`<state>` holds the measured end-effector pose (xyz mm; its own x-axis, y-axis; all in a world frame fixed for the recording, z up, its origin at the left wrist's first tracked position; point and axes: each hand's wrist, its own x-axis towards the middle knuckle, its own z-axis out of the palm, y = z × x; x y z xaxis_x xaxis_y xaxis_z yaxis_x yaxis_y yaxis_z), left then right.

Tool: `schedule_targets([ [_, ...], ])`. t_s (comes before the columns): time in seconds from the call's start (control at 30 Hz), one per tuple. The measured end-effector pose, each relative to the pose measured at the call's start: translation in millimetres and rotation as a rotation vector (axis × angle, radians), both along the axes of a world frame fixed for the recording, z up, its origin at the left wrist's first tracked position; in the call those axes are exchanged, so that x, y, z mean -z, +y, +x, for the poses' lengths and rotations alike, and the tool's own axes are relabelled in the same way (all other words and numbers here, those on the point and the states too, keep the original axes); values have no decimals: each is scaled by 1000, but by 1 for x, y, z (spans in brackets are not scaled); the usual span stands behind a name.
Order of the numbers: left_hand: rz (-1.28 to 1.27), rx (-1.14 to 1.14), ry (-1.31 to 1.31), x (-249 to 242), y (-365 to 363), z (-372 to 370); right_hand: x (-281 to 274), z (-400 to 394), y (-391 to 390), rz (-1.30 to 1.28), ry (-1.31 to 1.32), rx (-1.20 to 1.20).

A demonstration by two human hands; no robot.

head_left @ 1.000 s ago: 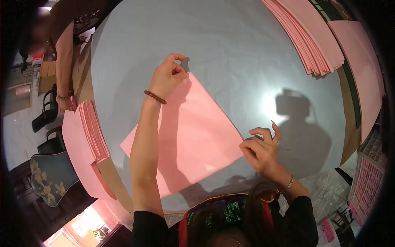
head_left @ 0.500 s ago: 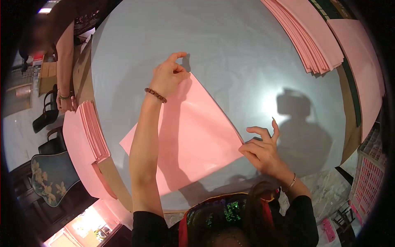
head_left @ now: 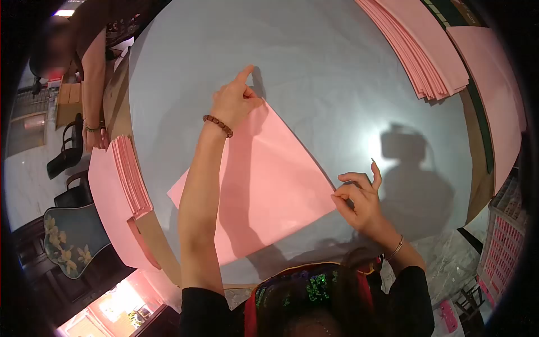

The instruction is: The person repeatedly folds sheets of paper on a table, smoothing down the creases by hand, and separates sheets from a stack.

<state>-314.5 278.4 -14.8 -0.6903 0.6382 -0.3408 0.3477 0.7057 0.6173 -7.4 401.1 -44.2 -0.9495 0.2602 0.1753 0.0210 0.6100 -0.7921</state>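
A folded pink sheet (head_left: 269, 185) lies slanted on the grey-blue table covering (head_left: 314, 50). At its upper corner, my left hand (head_left: 236, 98) pinches the edge between thumb and fingers, with the index finger stretched outward; a brown beaded bracelet is round the wrist. My right hand (head_left: 359, 199) pinches the right corner of the sheet between thumb and index finger, its other fingers raised. My left forearm passes over the sheet and hides part of its left side.
Folded pink stacks lie at the upper right (head_left: 415, 62) and left (head_left: 132, 180) table edges. Another person's hand (head_left: 95, 137) rests by the left stack. A chair (head_left: 76, 241) stands at the left, a pink crate (head_left: 502, 241) at the right.
Both hands and the sheet have shifted slightly to the right in view. My left index finger is straighter. The other person's hand is slightly farther right.
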Motion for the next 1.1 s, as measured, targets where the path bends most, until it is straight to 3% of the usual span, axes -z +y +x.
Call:
schedule_targets([
  [0.47,-2,-15,-8,2,1,-1,0,4,-4,7,-29,54],
  [0.67,-70,5,57,-1,3,2,-2,3,-8,108,-35,73],
  [0.73,-65,8,57,1,3,1,2,3,-8,278,-23,82],
  [1.1,-40,26,60,2,0,1,4,6,-2,293,34,38],
])
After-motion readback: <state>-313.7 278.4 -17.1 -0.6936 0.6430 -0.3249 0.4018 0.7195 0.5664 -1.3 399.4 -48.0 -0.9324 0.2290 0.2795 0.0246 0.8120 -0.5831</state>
